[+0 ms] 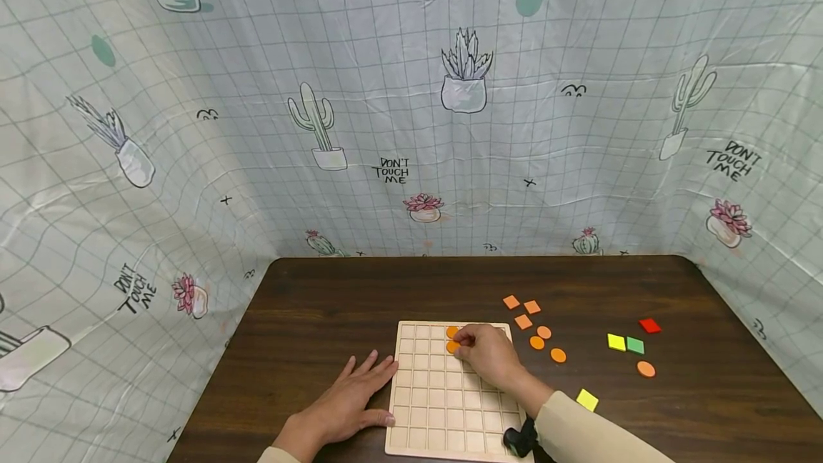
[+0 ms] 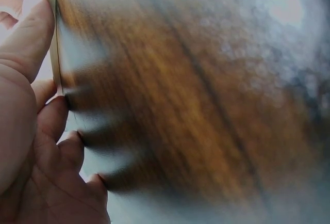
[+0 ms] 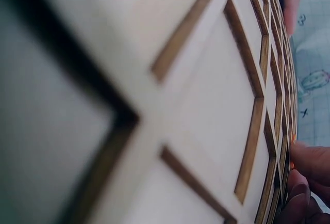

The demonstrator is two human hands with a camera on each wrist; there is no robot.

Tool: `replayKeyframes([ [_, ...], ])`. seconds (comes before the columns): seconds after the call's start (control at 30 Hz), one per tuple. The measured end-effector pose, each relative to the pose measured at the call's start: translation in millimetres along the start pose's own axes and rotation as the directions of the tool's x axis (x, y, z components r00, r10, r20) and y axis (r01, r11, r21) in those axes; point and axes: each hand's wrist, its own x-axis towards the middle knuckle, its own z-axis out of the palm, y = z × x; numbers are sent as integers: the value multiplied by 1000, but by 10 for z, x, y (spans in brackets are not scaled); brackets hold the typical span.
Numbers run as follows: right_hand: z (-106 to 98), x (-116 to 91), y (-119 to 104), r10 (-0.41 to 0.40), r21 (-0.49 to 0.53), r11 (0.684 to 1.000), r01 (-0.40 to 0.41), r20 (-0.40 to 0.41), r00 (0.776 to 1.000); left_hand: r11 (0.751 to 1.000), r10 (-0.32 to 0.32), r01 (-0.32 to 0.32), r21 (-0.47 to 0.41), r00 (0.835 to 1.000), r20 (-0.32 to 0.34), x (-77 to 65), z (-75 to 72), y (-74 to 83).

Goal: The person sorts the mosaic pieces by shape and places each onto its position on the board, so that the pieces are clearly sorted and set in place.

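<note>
Wooden grid board: lay flat on the dark brown tabletop. Carried 2 orange discs in neighbouring cells of the same column, within the 2 rows closest to its far edge. Was touched along its left edge by the left hand, laid palm down with fingers straight and spread. Was reached over from the right by the right hand, curled at the fingers and pinching the nearer orange disc between thumb and forefinger. Appeared close up and partly blurred in the right wrist view, with a sliver of orange at those fingertips. Showed as a narrow strip against the thumb in the left wrist view. Had, off its right edge on the tabletop, 3 orange squares and 3 loose orange discs; farther right, a yellow square just beside a green square, then a red square and a lone orange disc. Was overlapped at its near right corner by a black object at the right wrist. Lay before a pale curtain printed with potted plants.
</note>
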Motion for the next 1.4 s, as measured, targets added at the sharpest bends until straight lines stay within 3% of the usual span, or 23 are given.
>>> replayKeyframes([
  [0.37, -4, -10, 19, 30, 92, 995, -28, -18, 999, 1000, -3, 3, -17, 1000, 0, -4, 8, -13],
  [0.77, -65, -18, 44, 8, 165, 986, -4, -23, 1000, 1000, 0, 0, -24, 1000, 1, -9, 3, -15],
  [1.13, -473, -92, 104, 26, 133, 991, -23, -22, 999, 999, -2, 2, -34, 1000, 0, -8, 3, -10],
  [1.4, -818, -213, 374, 3, -4, 1000, -3, -21, 1000, 999, 1, -1, -32, 1000, 0, 5, 9, -15],
])
